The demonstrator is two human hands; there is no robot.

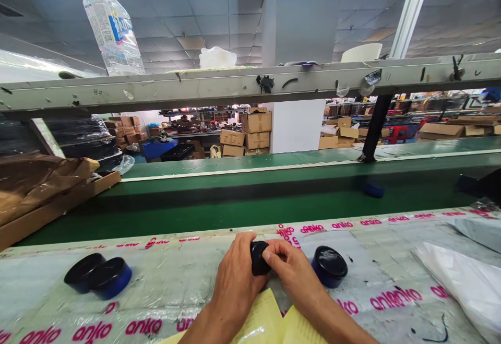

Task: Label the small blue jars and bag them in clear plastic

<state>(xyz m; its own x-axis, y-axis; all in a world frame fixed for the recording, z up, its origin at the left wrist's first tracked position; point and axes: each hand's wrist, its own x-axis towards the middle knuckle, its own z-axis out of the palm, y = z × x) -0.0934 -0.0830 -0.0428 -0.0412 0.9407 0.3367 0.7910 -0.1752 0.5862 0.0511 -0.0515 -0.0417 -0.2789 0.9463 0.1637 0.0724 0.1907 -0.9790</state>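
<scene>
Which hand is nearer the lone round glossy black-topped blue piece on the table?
Right. The right hand sits just left of that piece; the left hand is farther left.

Hands: two, the left hand (237,270) and the right hand (288,263)
Piece between them: one round black piece (258,258)
Black-and-blue discs (329,268) on the counter (176,271): three, a pair at the left and a single one at the right
Dark blue item (373,190) on the green belt (235,211): one
Clear bottle (114,33): one
Open cardboard box (84,200) at the left: one
Yellow sheet (261,319): two parts showing; cannot tell whether they join
White plastic bag (462,281): one at the counter's right
Black post (378,130): one
Background cartons (257,123): several, too overlapped to count exactly
</scene>
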